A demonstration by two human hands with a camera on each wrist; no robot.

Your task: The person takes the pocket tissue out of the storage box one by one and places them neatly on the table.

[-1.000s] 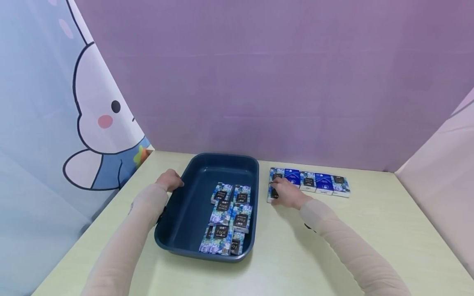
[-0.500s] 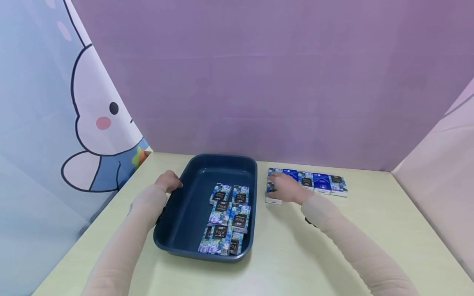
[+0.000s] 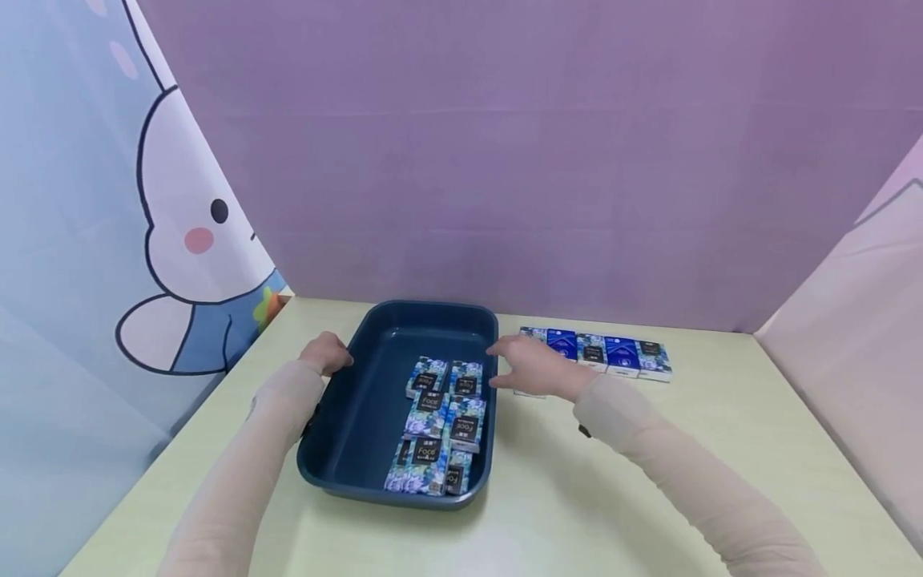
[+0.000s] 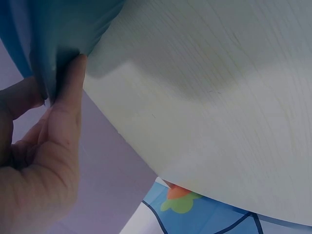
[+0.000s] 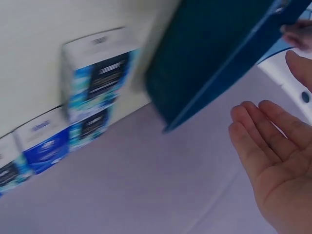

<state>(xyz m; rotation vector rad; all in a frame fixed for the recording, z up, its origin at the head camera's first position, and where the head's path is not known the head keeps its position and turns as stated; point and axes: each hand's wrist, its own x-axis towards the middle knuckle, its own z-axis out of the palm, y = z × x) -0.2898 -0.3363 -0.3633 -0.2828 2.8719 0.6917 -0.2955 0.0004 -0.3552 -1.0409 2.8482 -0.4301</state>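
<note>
While left hand [image 3: 327, 353] pinches the plastic-looking dark-blue rectangular tray [image 3: 364, 393] by its rim, likely steadying it, right hand [image 3: 530, 366] is empty, fingers apart, near right rim; boxy floral packs [image 3: 426, 413] inside, blue-and-floral pack row [image 3: 593, 351] outside

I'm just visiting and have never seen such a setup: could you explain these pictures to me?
No robot here, just someone working bare-handed. The wide view comes from a camera worn on the head; the close ones come from a camera on each wrist. On the pale table stands a dark blue tray with floral packs inside; to its right lie more packs, some blue. The left hand pinches the tray's edge. The right hand, holding nothing, is by the tray's opposite edge.
</note>
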